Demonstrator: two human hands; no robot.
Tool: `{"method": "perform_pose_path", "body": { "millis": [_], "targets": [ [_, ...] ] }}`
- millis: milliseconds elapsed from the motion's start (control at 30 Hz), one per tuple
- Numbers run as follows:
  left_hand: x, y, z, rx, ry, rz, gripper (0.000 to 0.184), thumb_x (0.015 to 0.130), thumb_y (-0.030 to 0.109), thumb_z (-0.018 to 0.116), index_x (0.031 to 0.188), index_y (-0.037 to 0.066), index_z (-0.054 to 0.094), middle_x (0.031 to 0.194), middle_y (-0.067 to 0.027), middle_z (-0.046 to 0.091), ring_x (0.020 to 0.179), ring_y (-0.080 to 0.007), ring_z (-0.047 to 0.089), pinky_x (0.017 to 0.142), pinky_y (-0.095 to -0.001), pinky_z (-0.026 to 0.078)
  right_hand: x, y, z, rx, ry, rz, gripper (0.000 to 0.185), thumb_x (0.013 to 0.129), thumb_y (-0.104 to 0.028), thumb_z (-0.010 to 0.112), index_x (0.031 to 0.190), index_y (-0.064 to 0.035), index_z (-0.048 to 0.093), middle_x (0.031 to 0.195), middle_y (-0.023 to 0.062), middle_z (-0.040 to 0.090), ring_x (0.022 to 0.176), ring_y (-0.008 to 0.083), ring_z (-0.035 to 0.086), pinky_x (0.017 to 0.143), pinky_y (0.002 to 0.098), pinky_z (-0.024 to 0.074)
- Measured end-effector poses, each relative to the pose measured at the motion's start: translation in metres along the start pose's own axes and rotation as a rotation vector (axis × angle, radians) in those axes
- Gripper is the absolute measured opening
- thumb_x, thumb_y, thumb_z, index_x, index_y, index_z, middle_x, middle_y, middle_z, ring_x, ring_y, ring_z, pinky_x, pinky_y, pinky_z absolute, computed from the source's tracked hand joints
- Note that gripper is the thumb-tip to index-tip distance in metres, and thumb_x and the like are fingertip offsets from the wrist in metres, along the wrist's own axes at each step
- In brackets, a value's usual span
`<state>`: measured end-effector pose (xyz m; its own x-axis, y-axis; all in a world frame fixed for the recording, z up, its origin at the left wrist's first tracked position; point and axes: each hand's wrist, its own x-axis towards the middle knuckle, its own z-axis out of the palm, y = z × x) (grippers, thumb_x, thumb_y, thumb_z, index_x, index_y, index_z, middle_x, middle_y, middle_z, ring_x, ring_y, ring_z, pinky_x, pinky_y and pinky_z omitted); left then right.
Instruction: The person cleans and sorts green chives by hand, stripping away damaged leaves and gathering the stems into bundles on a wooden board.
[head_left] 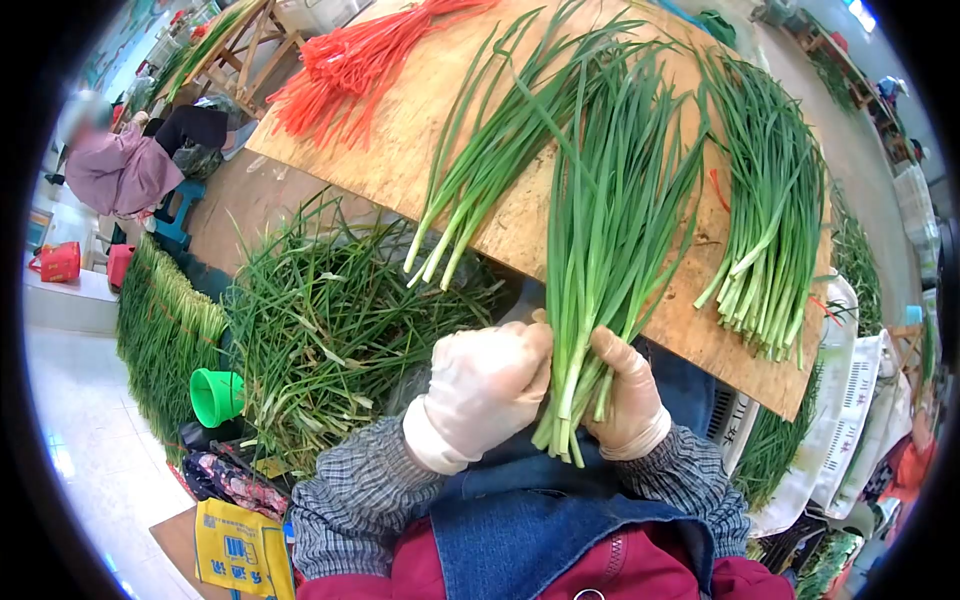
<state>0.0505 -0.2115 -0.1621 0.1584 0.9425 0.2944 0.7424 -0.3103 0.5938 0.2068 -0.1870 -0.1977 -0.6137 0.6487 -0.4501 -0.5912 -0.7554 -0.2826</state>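
A bunch of garlic chives slants over the table's front edge, pale stem ends toward me. My right hand, in a whitish glove, is closed around the lower stems, thumb along their right side. My left hand, gloved too, is curled like a fist against the left side of those stems. Whatever its fingers pinch is hidden. A few loose chives lie to the left on the wooden table. At the right lies a thicker bunch with a red tie near it.
Red plastic ties are heaped on the table's far left. Below stand a big pile of loose greens, a green cup and upright chives. White crates are at the right. Another person sits at the far left.
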Motion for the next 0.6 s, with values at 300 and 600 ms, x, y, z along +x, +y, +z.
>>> {"method": "perform_pose_path", "body": {
  "millis": [300,600],
  "targets": [
    [0.028,-0.034,0.001,0.12,0.146,0.136,0.008,0.072,-0.002,0.061,0.079,0.001,0.058,0.067,-0.014,0.06,0.054,-0.0265,0.058,0.049,-0.0328,0.046,-0.018,-0.017,-0.001,-0.049,0.003,0.138,0.052,0.073,-0.019,0.059,0.118,0.0033,0.046,0.084,0.0136,0.061,0.061,0.0179,0.057,0.054,0.0296,0.0459],
    [-0.098,-0.09,-0.13,0.865,0.15,-0.589,0.027,0.076,0.003,0.06,0.103,0.008,0.061,0.107,-0.0077,0.06,0.088,-0.025,0.061,0.073,-0.0306,0.049,-0.012,-0.015,0.004,-0.032,-0.079,0.082,0.052,0.07,-0.015,0.058,0.116,0.007,0.045,0.069,0.0036,0.051,0.052,0.011,0.049,0.047,0.0255,0.0396]
  ]
}}
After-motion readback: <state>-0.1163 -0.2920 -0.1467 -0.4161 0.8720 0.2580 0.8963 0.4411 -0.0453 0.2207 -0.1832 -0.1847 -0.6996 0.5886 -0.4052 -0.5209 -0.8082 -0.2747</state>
